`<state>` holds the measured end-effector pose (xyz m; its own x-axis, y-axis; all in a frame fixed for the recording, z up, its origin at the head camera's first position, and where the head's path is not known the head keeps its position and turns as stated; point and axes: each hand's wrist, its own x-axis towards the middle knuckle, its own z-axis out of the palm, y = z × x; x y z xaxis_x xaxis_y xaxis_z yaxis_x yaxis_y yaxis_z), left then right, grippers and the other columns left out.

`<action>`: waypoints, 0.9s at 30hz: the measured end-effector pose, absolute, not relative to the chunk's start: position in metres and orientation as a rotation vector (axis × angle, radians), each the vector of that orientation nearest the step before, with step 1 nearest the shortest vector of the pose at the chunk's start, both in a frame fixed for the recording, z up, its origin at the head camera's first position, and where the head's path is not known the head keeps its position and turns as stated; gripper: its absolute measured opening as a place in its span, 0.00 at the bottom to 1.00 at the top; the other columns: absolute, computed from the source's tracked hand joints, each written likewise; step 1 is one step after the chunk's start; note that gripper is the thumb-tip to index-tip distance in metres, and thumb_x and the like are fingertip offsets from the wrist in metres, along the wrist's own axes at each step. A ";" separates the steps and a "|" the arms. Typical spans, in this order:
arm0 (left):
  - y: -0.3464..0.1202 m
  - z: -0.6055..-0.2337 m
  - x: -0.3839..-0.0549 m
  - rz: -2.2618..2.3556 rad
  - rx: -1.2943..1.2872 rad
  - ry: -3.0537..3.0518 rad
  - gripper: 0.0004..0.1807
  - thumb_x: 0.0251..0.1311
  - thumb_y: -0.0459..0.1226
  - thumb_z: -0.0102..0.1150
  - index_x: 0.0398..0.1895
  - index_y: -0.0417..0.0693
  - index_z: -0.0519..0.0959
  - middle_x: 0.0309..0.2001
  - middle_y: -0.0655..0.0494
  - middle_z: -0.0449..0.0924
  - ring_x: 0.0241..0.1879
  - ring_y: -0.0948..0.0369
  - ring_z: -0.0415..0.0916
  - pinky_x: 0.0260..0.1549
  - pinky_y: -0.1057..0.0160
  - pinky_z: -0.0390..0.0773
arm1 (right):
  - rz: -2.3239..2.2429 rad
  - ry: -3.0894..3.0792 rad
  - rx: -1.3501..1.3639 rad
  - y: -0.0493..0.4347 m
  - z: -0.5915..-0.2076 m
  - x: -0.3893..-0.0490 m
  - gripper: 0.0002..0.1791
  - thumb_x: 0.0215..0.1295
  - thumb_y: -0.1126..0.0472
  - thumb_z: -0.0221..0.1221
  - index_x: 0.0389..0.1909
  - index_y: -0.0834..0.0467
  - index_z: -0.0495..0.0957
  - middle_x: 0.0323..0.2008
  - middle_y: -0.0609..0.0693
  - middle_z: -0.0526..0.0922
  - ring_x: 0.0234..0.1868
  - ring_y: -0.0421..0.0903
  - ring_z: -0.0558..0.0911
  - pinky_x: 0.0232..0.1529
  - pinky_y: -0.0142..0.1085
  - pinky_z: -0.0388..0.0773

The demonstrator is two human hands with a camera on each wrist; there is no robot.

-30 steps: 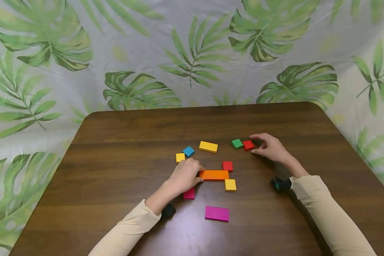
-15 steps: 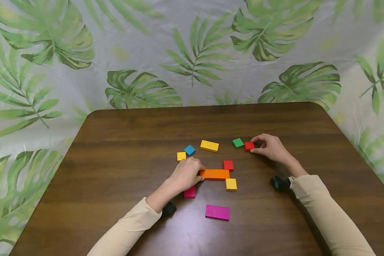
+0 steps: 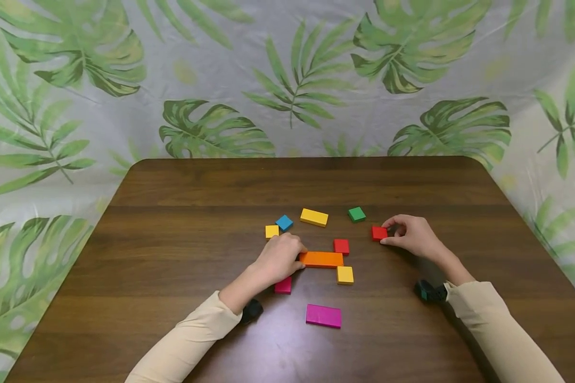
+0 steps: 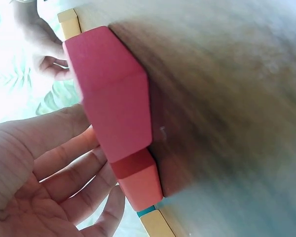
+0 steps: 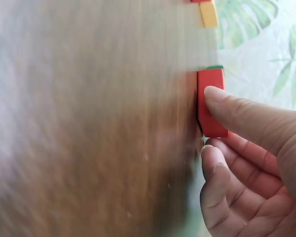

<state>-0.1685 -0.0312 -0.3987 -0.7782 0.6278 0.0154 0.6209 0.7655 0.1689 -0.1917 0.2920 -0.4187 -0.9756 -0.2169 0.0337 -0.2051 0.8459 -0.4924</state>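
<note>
My right hand [image 3: 416, 235] pinches a small square red block [image 3: 379, 233] between thumb and fingers, low over the table. In the right wrist view the thumb [image 5: 237, 106] presses on the red block's side. My left hand [image 3: 280, 259] has thumb and index finger at either side of the left end of a long orange block [image 3: 322, 259]. A red square block [image 3: 342, 246] sits at the orange block's far right corner, a yellow square block [image 3: 345, 275] at its near right corner. A pink block [image 4: 113, 94] lies beside the left hand, large in the left wrist view.
Behind the left hand lie a yellow square block [image 3: 271, 232] and a blue block [image 3: 284, 223]. Farther back are a long yellow block [image 3: 314, 217] and a green block [image 3: 356, 214]. A magenta block [image 3: 323, 316] lies nearer on the wooden table [image 3: 196, 213]. A leaf-patterned sheet [image 3: 306, 80] hangs behind.
My right hand has closed on the red block and drawn it away from the green block, nearer and slightly right. The left hand has stayed at the orange block.
</note>
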 end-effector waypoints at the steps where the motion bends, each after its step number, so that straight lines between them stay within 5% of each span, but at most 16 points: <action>1: -0.031 -0.399 -0.168 0.254 1.030 2.912 0.14 0.49 0.43 0.67 0.39 0.50 0.85 0.37 0.56 0.84 0.39 0.59 0.77 0.35 0.62 0.77 | -0.802 2.995 -0.350 0.291 -0.419 -0.191 0.18 0.47 0.57 0.69 0.39 0.60 0.80 0.25 0.51 0.79 0.21 0.37 0.69 0.25 0.28 0.65; 17: -0.032 -0.401 -0.171 0.251 1.027 2.922 0.13 0.49 0.43 0.67 0.38 0.51 0.85 0.35 0.56 0.84 0.37 0.60 0.77 0.33 0.63 0.76 | -0.832 2.964 -0.430 0.270 -0.418 -0.187 0.18 0.46 0.55 0.70 0.37 0.59 0.80 0.26 0.50 0.79 0.23 0.38 0.70 0.25 0.28 0.66; 27: -0.032 -0.402 -0.172 0.263 1.023 2.908 0.14 0.50 0.43 0.67 0.39 0.50 0.85 0.37 0.55 0.84 0.39 0.59 0.77 0.36 0.61 0.77 | -0.873 2.914 -0.428 0.263 -0.411 -0.150 0.17 0.45 0.54 0.70 0.35 0.57 0.79 0.21 0.45 0.74 0.23 0.34 0.68 0.24 0.27 0.65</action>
<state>-0.1720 -0.0323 -0.4019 -0.7801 0.6255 0.0111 0.6174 0.7669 0.1754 -0.1498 0.2633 -0.4107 -0.9588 -0.2836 0.0128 -0.2440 0.8001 -0.5480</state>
